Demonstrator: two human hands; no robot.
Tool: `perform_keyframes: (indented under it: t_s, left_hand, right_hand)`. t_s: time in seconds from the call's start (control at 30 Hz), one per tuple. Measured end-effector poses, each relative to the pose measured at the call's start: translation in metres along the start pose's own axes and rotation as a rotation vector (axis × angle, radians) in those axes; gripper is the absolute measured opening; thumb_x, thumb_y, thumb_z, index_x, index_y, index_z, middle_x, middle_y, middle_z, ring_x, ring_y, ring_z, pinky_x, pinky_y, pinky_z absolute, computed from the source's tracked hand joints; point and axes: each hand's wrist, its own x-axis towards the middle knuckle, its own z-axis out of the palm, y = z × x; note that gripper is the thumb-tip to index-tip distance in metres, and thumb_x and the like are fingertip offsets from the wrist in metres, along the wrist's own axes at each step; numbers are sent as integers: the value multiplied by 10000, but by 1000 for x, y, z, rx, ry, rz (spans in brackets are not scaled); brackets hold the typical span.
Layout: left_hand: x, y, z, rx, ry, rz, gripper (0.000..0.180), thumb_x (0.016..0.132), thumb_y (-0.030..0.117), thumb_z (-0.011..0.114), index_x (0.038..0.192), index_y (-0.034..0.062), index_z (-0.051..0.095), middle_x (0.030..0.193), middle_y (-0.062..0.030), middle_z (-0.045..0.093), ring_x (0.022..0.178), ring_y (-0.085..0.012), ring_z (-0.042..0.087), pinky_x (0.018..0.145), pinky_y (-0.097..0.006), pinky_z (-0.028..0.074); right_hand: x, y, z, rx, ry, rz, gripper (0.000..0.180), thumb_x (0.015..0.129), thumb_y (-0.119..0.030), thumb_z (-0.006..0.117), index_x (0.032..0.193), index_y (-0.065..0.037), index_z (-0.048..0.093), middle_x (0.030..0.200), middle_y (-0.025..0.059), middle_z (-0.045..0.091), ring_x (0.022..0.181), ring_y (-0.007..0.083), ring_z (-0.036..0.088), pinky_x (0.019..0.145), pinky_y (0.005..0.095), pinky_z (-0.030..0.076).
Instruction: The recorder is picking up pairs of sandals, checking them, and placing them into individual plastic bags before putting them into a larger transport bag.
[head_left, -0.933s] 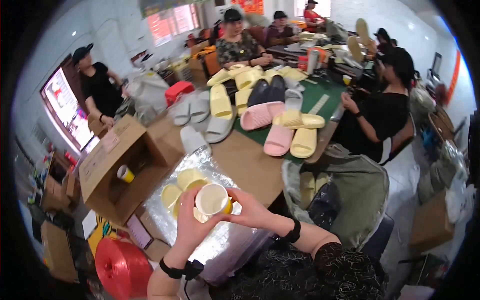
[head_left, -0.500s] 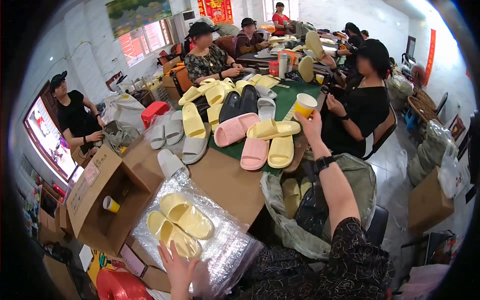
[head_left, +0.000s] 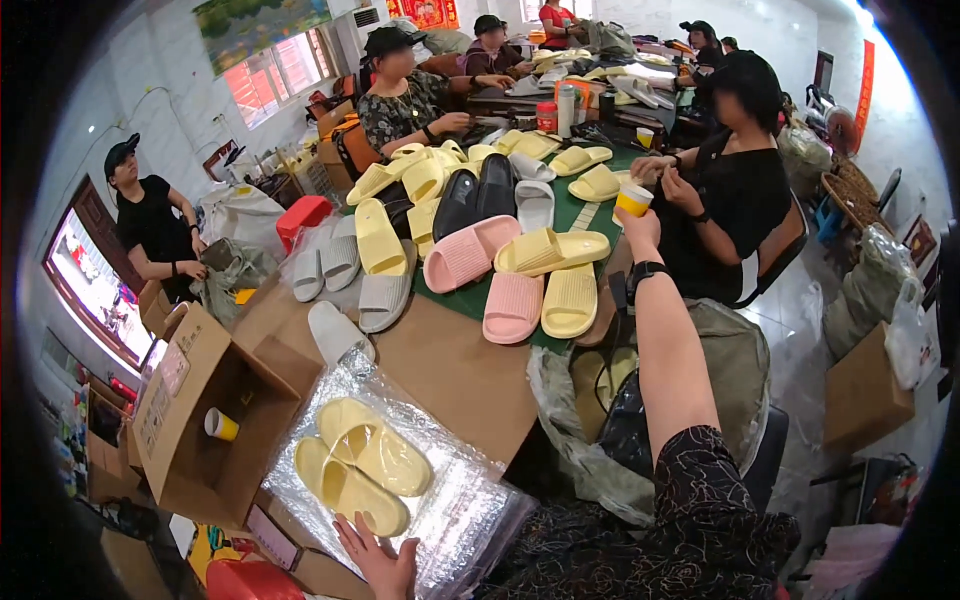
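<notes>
Pale yellow slippers [head_left: 388,462] are lying close together with shiny clear plastic [head_left: 455,505] before you; whether inside it, I cannot tell. Your left hand [head_left: 385,570] is spreading its fingers by the nearer slipper's heel, gripping nothing. Your right hand [head_left: 643,230], near a co-worker's hands [head_left: 684,192], is curling firmly around one yellow-and-white cup [head_left: 632,205].

Workshop: slippers [head_left: 397,465] in bulk, seated workers [head_left: 745,200]

The brown-and-green table [head_left: 450,400] bears slippers [head_left: 472,255], clear bags [head_left: 460,490] and, apparently, a carton [head_left: 165,420].
</notes>
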Motion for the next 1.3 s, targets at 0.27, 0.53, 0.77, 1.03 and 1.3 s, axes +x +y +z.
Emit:
perform_keyframes:
  t_s: [0.27, 0.53, 0.77, 1.03, 1.3]
  left_hand:
    - [-4, -14, 8, 3, 42, 18, 1063, 719, 512, 787, 1535, 36, 300, 1625, -264, 138, 1488, -470, 137, 1190, -558, 169]
    - [-6, -20, 12, 11, 59, 27, 1076, 709, 497, 803, 1540, 44, 290, 1623, -260, 147, 1488, -463, 146, 1191, -556, 171]
    - [-5, -17, 12, 3, 51, 14, 1067, 703, 488, 800, 1537, 49, 300, 1622, -260, 156, 1490, -457, 148, 1189, -553, 177]
    - [-4, -6, 4, -31, 53, -6, 1009, 723, 455, 819, 1540, 107, 340, 1606, -290, 170, 1453, -500, 197, 1161, -578, 236]
    - [-3, -8, 6, -38, 52, -12, 1011, 719, 434, 827, 1541, 107, 338, 1605, -290, 171, 1454, -499, 197, 1163, -573, 231]
  right_hand:
    - [3, 11, 23, -35, 0, -97, 672, 661, -394, 868, 1166, -5, 655, 1128, 180, 699, 1061, 339, 668, 917, 419, 522]
    - [-7, 9, 33, -6, -57, -102, 670, 670, -393, 864, 1167, 1, 647, 1134, 181, 700, 1060, 329, 673, 911, 416, 523]
    - [-16, 9, 24, 20, -43, -68, 656, 666, -438, 840, 1107, 23, 685, 1080, 188, 720, 1021, 330, 691, 881, 403, 532]
    - [-20, 12, 27, -23, -7, -65, 642, 674, -418, 851, 1103, 25, 674, 1100, 196, 705, 1024, 340, 685, 877, 419, 535]
    - [-12, 22, 23, -81, -9, -40, 664, 680, -434, 856, 1132, 8, 655, 1147, 182, 668, 1044, 348, 664, 883, 433, 537]
